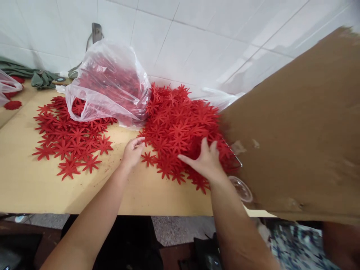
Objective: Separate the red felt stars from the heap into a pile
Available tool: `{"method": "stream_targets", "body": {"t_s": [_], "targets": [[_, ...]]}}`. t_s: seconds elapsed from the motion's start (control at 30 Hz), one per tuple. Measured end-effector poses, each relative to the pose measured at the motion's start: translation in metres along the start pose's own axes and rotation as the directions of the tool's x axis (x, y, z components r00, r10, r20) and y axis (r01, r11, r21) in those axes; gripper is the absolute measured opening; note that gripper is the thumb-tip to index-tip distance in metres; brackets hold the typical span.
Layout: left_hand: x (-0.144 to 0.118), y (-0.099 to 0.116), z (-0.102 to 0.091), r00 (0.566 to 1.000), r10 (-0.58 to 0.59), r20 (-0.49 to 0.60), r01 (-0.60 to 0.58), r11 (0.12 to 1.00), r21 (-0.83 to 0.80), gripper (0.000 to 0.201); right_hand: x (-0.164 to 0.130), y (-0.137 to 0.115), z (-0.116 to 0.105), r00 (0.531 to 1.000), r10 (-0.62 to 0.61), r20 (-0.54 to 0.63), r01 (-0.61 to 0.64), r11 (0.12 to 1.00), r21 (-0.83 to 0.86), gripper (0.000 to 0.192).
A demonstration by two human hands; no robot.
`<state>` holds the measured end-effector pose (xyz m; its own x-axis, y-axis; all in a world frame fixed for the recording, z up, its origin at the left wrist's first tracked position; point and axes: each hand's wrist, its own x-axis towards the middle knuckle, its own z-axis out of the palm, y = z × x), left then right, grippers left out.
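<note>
A thick heap of red felt flower cut-outs [180, 120] lies on the wooden table [25, 183] right of centre. My right hand [206, 159] rests palm down on the heap's front edge, fingers spread over the flowers. My left hand [132, 152] sits at the heap's left edge, its fingertips touching a single red flower [148, 158] that lies flat on the table. A thinner spread of the same flowers [70, 138] covers the table to the left.
A clear plastic bag [109, 86] full of red flowers stands against the white tiled wall. A big brown cardboard sheet [298, 127] fills the right side. A clear lid [241, 188] pokes out below it. Green cloth [39, 77] lies far left.
</note>
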<state>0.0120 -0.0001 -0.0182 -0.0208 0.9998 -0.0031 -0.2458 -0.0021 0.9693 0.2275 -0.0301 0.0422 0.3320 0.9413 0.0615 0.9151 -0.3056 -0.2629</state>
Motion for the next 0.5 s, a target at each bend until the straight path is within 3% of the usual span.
{"method": "stream_targets", "body": {"t_s": [0.07,0.17,0.5], "targets": [[0.001,-0.002,-0.001,1.0,-0.007,0.001,0.007,1.0,0.02,0.024,-0.001,-0.001,0.021,0.992,0.021,0.123,-0.021,1.0,-0.004,0.116],[0.0,-0.002,-0.001,1.0,-0.024,-0.004,0.024,0.999,0.027,0.023,0.013,-0.013,0.045,0.984,0.011,0.177,-0.011,1.0,-0.002,0.12],[0.0,-0.006,0.0,0.998,-0.063,-0.023,0.064,0.995,0.071,0.018,0.094,-0.05,0.07,0.994,0.097,0.056,-0.094,0.994,-0.059,0.091]]}}
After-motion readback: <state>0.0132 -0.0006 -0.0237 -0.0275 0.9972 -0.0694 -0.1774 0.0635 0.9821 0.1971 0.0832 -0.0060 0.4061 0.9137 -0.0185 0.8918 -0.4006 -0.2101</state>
